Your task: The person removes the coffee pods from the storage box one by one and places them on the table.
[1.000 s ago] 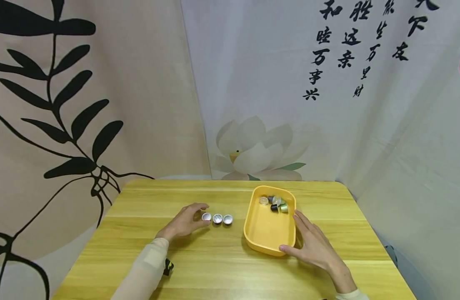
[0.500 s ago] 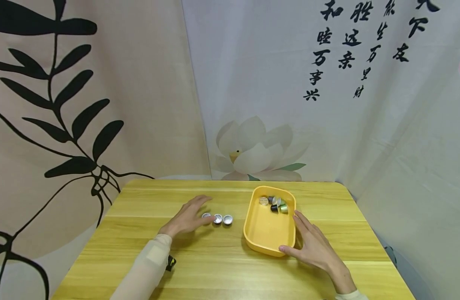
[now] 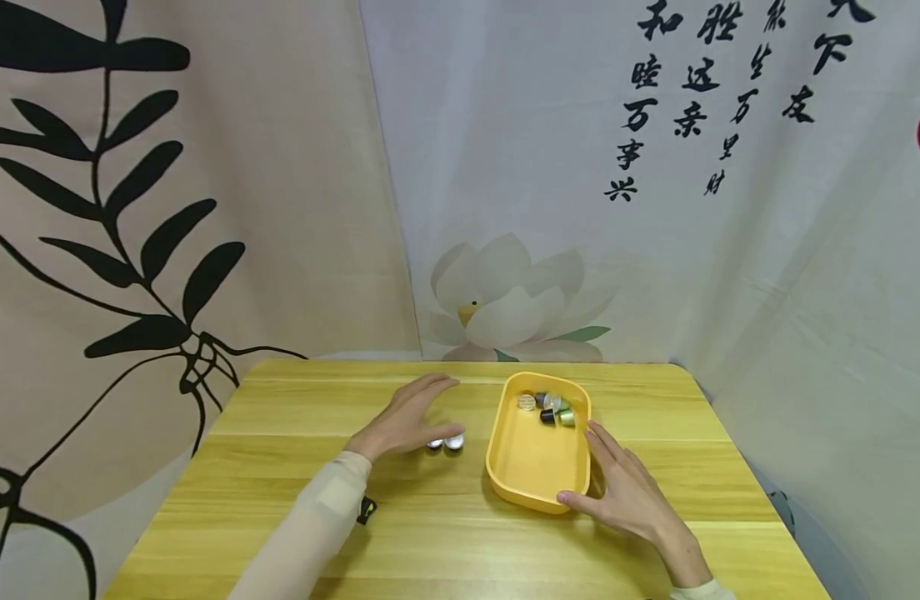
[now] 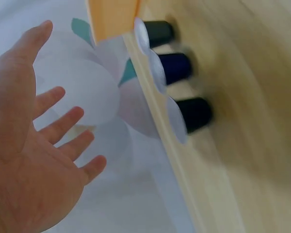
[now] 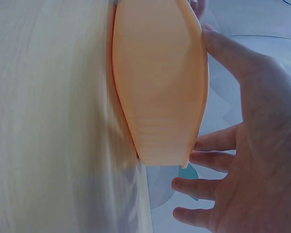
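Left hand (image 3: 407,417) lifted off the row of capsules (image 3: 447,442) and moved up-right in the head frame, toward the yellow tray (image 3: 505,467); a second ago its fingertips sat at the leftmost capsule, just left of frame centre. It was now hovering over the row with fingers spread and straight, holding nothing; the left wrist view showed an open palm (image 4: 24,160) at lower left and all three capsules (image 4: 177,68) standing on the table edge at upper centre, foil faces toward the camera. So no capsule went with the hand: in the head view two were visible beside the fingers and the third was hidden under the hand. Right hand (image 3: 628,496) had not moved: flat against the tray's right side at lower centre-right, thumb at the near corner, fingers extended along the wall, bracing rather than gripping. The right wrist view confirmed the fingers (image 5: 218,145) touching the rim. The tray had not shifted, with its small cluster of mixed capsules (image 3: 548,408) at the far end. My read: the row placement was finished and the left hand was heading to the tray for the next capsule.
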`<state>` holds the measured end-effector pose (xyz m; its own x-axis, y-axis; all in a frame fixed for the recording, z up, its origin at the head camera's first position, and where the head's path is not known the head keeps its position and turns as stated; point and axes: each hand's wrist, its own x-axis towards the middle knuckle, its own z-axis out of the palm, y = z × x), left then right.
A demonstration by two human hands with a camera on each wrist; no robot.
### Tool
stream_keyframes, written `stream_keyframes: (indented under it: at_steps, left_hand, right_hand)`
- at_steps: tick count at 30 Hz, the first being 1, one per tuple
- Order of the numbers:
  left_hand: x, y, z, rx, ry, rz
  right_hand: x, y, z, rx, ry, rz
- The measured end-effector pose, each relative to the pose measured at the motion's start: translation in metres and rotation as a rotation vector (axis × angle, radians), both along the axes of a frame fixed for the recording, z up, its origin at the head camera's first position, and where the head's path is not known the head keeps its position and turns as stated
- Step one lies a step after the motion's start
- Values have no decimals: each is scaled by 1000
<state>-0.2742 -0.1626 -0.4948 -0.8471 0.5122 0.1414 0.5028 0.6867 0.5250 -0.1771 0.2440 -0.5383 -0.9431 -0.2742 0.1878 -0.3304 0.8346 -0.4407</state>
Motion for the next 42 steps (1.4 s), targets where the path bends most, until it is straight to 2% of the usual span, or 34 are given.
stream_keyframes:
  at_steps: [10,20,35,42]
  left_hand:
    - [-9,45,16,-56,62,-102]
    - [-18,87,21,-139,113,-214]
    - [-34,140,19,-280,101,-284]
    - [-45,158,8,-295,91,-304]
  right_hand:
    - [-1,0,0,3,-5,0]
    - [-2,1,0,9,2,2]
    - [-2,2,0,3,-1,11]
    - [-2,2,0,2,-16,6]
